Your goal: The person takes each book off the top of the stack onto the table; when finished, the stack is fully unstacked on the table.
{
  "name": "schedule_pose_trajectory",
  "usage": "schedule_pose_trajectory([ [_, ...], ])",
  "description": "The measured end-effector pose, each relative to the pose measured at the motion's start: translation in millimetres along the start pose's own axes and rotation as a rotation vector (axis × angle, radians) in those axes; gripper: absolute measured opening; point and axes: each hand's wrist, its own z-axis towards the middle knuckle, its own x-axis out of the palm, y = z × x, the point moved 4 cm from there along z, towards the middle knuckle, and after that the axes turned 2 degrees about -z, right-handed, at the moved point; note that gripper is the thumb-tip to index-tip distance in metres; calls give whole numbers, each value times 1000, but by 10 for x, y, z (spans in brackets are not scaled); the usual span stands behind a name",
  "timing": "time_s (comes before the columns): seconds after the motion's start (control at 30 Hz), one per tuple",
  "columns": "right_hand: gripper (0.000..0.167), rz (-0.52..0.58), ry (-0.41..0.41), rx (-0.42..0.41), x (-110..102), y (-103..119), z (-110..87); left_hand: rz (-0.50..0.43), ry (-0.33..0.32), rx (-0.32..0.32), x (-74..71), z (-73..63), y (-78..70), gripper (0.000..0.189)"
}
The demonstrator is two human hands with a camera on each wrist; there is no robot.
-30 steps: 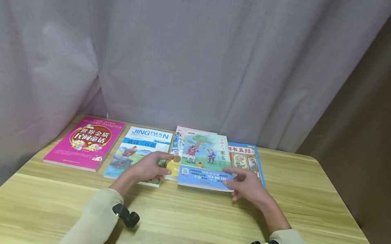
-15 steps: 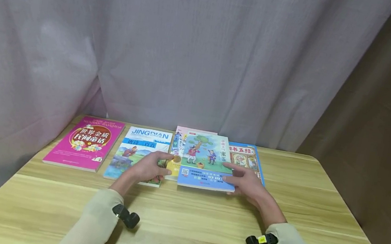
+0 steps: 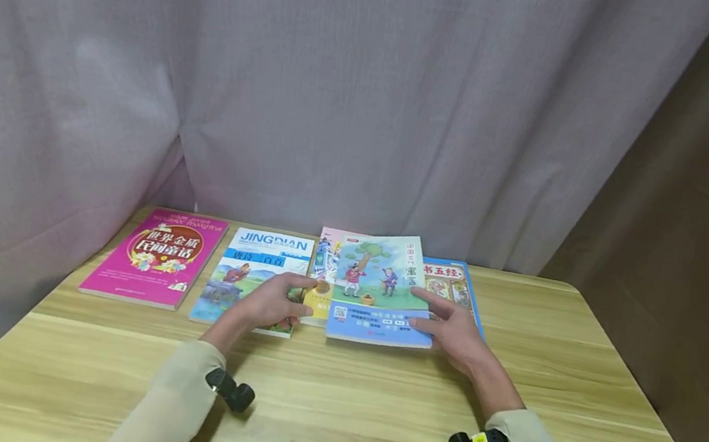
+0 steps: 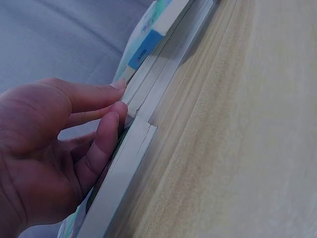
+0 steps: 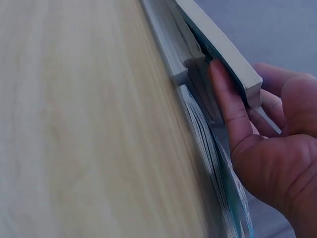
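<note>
My right hand [image 3: 455, 333] grips the right edge of a green-and-blue paperback book [image 3: 380, 280] with a tree and two figures on its cover. In the right wrist view, that book's raised edge [image 5: 223, 42] sits between the fingers, with a gap over the books [image 5: 163, 39] below. Those lower books include one with a pink top and yellow bottom [image 3: 316, 307], mostly hidden. My left hand [image 3: 272, 303] reaches across the JINGDIAN book [image 3: 274, 242]. Its fingertips [image 4: 118, 85] touch the left edge of the lower stack.
A magenta book [image 3: 154, 262] lies at the far left of the wooden table [image 3: 330, 404]. Partly covered by the right hand and the tree book is a blue-framed book [image 3: 466, 295]. Grey curtain [image 3: 376, 104] hangs behind the table's back edge.
The right hand's fingers have moved onto the tree book's right edge. That book has risen and shifted slightly right, showing more of the book beneath. The left hand stays put.
</note>
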Motion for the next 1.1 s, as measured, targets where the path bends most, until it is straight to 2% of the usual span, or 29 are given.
schedule_pose_trajectory([
  [0.23, 70, 24, -2, -15, -234, 27, -111, -5, 0, -14, 14, 13, -4, 63],
  [0.4, 71, 110, 12, 1, -444, 63, -197, -16, 1, -20, 17, 25, 4, 63],
  [0.73, 69, 142, -24, -36, -1069, 133, -415, -21, 16, 2, 9, 14, -10, 62],
  [0.93, 70, 253, -7, 1, -1449, 106, -515, -32, 6, -17, -17, -14, -24, 62],
  [1.1, 68, 219, -20, 24, -1704, 66, -569, -25, -11, -34, -37, -45, -11, 63],
])
